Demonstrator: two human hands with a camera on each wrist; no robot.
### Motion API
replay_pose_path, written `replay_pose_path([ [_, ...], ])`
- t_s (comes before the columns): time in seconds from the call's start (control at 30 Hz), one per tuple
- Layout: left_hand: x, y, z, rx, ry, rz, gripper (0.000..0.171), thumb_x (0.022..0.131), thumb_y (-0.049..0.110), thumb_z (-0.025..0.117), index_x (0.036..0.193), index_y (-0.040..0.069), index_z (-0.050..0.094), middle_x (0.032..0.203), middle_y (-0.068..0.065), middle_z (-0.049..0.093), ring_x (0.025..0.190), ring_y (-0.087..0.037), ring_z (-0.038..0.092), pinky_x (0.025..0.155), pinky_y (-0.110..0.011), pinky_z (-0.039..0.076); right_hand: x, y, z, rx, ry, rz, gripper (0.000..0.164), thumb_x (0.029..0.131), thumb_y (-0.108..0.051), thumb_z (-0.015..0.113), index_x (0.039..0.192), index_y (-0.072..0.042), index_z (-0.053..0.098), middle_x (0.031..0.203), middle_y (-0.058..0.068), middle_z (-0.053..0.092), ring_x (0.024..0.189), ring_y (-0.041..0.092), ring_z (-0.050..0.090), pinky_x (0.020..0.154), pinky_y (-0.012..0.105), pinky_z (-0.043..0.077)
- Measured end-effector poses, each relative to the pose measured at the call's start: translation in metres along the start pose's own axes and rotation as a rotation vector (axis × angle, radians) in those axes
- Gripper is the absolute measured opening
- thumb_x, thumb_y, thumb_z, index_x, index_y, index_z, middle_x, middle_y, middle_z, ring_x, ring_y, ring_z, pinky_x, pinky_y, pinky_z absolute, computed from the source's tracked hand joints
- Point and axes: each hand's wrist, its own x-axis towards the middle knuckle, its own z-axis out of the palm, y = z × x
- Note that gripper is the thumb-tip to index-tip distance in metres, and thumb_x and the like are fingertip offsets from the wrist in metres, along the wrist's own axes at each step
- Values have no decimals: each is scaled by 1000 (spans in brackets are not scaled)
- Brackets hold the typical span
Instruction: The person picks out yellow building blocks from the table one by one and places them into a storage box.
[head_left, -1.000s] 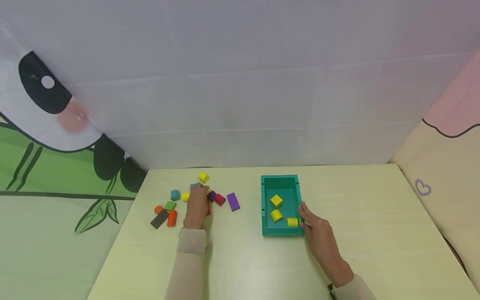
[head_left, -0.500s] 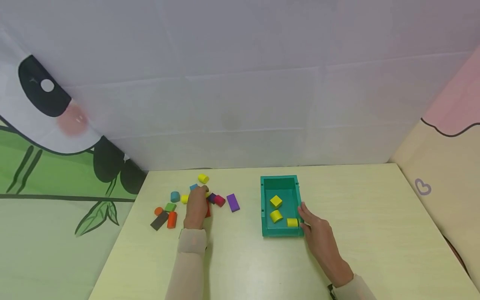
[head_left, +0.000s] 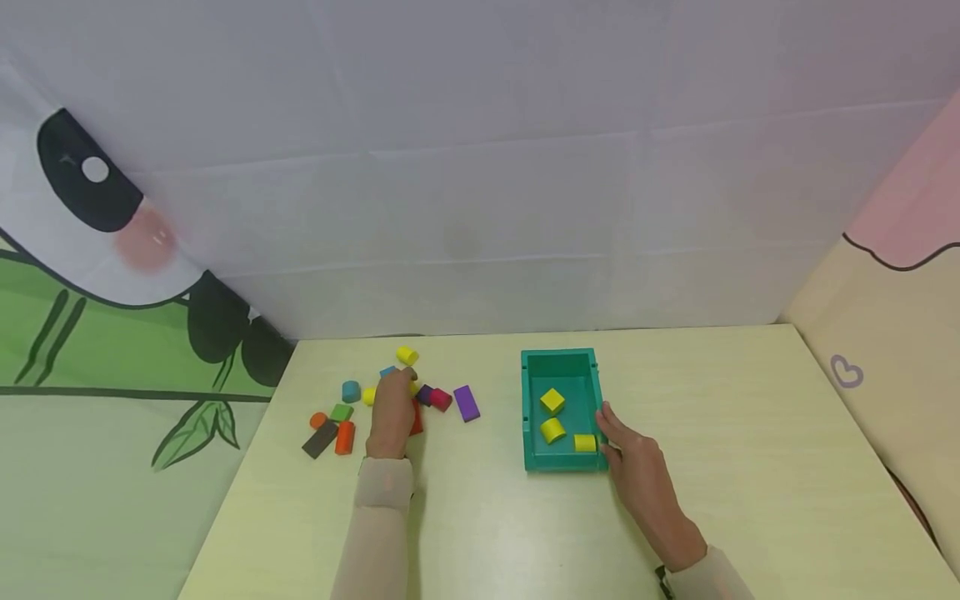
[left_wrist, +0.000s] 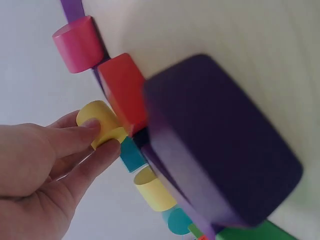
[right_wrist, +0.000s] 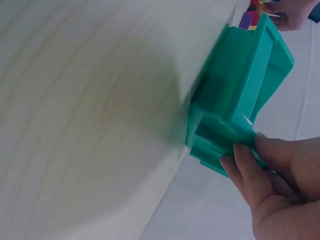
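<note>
At the left of the table, my left hand reaches into a group of coloured blocks. In the left wrist view, its thumb and fingers pinch a yellow cylinder block. Close by are a red block, a blue block and another yellow cylinder. My right hand grips the right side of a green bin, fingers curled at its rim in the right wrist view. Inside the bin lie a yellow cube and two yellow cylinders.
A purple block lies between the group and the bin, beside a pink cylinder. Further left are a dark block, an orange cylinder and a green block. Another yellow block lies near the table's back edge.
The fingers of my left hand have shifted slightly, and more of the blue block behind them shows. My right hand and the bin have stayed in place.
</note>
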Motion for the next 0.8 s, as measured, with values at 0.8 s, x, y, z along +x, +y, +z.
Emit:
replay_pose_path([
  [0.8,-11,27,-14,12,132,130,37,92,-25,56,122,-9,70,117,-26,73,109,-42,68,103,-49,57,0,0,-1,7,-17,21,58,88,12,76,143,7,56,152,20,53,134,42,56,102,51,52],
])
